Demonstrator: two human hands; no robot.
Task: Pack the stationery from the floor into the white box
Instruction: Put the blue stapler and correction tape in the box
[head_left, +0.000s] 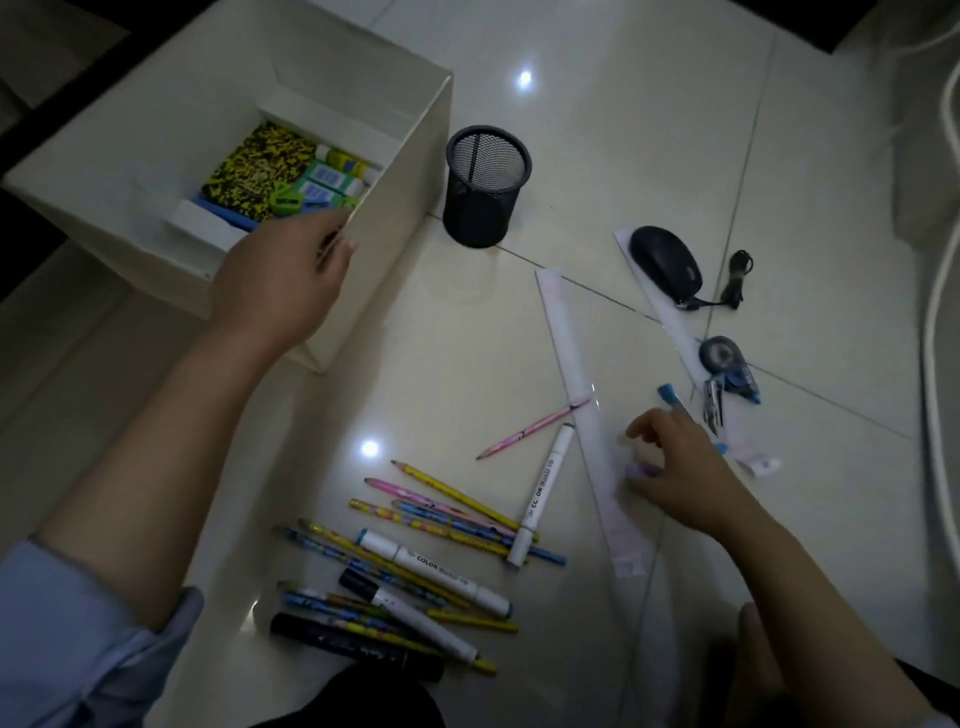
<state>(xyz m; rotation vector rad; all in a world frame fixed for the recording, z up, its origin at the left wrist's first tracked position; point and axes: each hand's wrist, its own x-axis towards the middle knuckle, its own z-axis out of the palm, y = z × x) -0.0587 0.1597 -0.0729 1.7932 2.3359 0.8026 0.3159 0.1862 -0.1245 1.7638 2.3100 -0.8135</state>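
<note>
The white box (410, 171) stands at the upper left and holds a yellow-black notebook (260, 166), green erasers (327, 179) and a green sharpener (285, 202). My left hand (280, 275) hovers over the box's near right rim, fingers loosely apart and empty. On the floor at the right, my right hand (680, 467) pinches a small pale purple item (641, 470) beside a long white ruler (582, 405). Several pencils (441, 512) and white markers (436, 574) lie scattered in front of me.
A black mesh pen cup (485, 184) stands right of the box. Further right lie a black mouse (665, 265) on a second ruler, a correction tape (727, 364), a metal clip tool (712, 402) and a blue-capped item (670, 395). A white cable (935, 364) runs along the right edge.
</note>
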